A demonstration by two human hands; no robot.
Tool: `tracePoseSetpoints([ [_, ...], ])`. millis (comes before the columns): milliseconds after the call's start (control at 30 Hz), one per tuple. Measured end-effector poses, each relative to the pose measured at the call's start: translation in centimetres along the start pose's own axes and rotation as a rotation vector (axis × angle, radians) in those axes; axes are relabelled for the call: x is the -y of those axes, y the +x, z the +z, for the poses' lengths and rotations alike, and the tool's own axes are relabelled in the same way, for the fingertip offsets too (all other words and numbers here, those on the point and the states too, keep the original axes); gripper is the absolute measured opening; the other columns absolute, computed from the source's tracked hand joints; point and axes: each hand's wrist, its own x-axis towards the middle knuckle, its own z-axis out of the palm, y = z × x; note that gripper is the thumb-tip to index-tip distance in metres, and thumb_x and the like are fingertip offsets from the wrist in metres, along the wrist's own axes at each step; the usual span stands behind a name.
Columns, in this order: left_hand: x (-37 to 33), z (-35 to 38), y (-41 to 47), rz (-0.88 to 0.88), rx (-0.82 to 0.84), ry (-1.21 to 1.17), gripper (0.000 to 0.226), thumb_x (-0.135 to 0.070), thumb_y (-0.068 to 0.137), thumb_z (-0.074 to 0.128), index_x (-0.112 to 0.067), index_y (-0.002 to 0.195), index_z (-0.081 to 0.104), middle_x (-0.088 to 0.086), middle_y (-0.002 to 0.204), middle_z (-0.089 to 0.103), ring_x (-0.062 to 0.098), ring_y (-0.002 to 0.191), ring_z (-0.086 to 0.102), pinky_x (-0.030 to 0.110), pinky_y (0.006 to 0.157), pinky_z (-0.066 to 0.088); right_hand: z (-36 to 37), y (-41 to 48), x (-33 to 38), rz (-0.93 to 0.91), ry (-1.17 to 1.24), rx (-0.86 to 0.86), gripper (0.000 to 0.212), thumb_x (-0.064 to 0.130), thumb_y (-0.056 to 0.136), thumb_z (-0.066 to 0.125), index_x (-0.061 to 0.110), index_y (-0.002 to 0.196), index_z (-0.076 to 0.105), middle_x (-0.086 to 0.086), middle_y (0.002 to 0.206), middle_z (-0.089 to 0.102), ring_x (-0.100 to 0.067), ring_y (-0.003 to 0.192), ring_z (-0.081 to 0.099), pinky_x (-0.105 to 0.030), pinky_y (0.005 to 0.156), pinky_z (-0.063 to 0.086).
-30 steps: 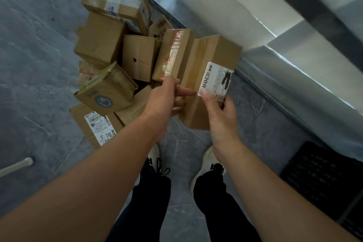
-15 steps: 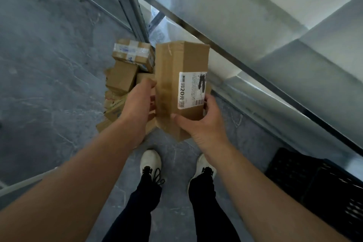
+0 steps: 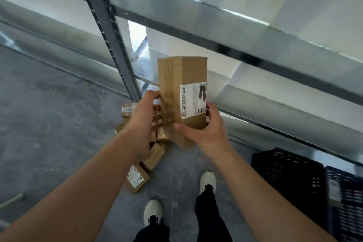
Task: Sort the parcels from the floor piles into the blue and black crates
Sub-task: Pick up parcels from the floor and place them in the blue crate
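You held the cardboard parcel [image 3: 182, 72] upright, long axis vertical, label [image 3: 193, 102] facing you; each grip, left hand [image 3: 141, 122] and right hand [image 3: 208, 133], curled round its lower half.

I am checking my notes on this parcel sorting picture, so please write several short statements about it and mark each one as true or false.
1. The left hand and the right hand both hold the tall cardboard box. True.
2. The white label on the box faces away from the camera. False: it faces the camera.
3. The black crate stands on the floor at the person's right. True.
4. The box lies inside the black crate. False: it is held up in the air, apart from the crate.
5. More parcels lie on the floor below the left hand. True.
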Motion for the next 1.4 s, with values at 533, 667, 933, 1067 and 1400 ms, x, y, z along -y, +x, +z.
tracePoseSetpoints([
  [533, -18.0, 9.6, -25.4, 0.417, 0.409, -0.002, 0.044, -0.053, 0.098, 0.037, -0.023, 0.108, 0.066, 0.005, 0.106, 0.072, 0.028, 0.097, 0.069, 0.042, 0.083, 0.054, -13.7, -18.7, 26.7, -0.373, -0.046, -0.239, 0.078, 0.045, 0.076, 0.096, 0.044, 0.136, 0.046, 0.034, 0.122, 0.056, 0.006, 0.114, 0.058, -0.015, 0.082, 0.058],
  [667, -18.8, 13.0, -31.1, 0.485, 0.491, 0.005, 0.046, -0.054, 0.098, 0.039, -0.021, 0.116, 0.067, 0.005, 0.107, 0.073, 0.026, 0.097, 0.070, 0.039, 0.082, 0.055, -17.6, -23.3, 29.5, -0.455, -0.079, -0.313, 0.082, 0.052, 0.076, 0.093, 0.043, 0.141, 0.044, 0.034, 0.125, 0.054, 0.005, 0.116, 0.058, -0.018, 0.086, 0.060],
  [933, -18.2, 17.7, -38.3, 0.557, 0.625, -0.003, 0.050, -0.054, 0.093, 0.049, -0.020, 0.126, 0.067, 0.006, 0.111, 0.073, 0.029, 0.109, 0.070, 0.046, 0.095, 0.058, -23.0, -30.8, 31.9, -0.534, -0.048, -0.432, 0.070, 0.045, 0.078, 0.094, 0.049, 0.131, 0.049, 0.038, 0.121, 0.058, 0.012, 0.111, 0.062, -0.016, 0.075, 0.061],
  [1067, -18.0, 19.4, -40.2, 0.527, 0.710, 0.016, 0.060, -0.059, 0.088, 0.050, -0.020, 0.132, 0.061, 0.008, 0.124, 0.069, 0.031, 0.114, 0.067, 0.052, 0.102, 0.054, -24.3, -33.7, 32.2, -0.544, -0.053, -0.554, 0.083, 0.051, 0.073, 0.093, 0.046, 0.140, 0.043, 0.035, 0.125, 0.052, 0.001, 0.118, 0.058, -0.013, 0.074, 0.059],
  [1400, -14.9, 24.3, -43.8, 0.538, 1.085, 0.258, 0.077, -0.069, 0.076, 0.067, -0.030, 0.140, 0.049, 0.004, 0.131, 0.068, 0.024, 0.117, 0.067, 0.048, 0.102, 0.054, -25.1, -40.7, 29.9, -0.478, 0.002, -0.993, 0.076, 0.042, 0.073, 0.097, 0.033, 0.134, 0.051, 0.024, 0.124, 0.060, 0.004, 0.113, 0.060, -0.006, 0.070, 0.055],
])
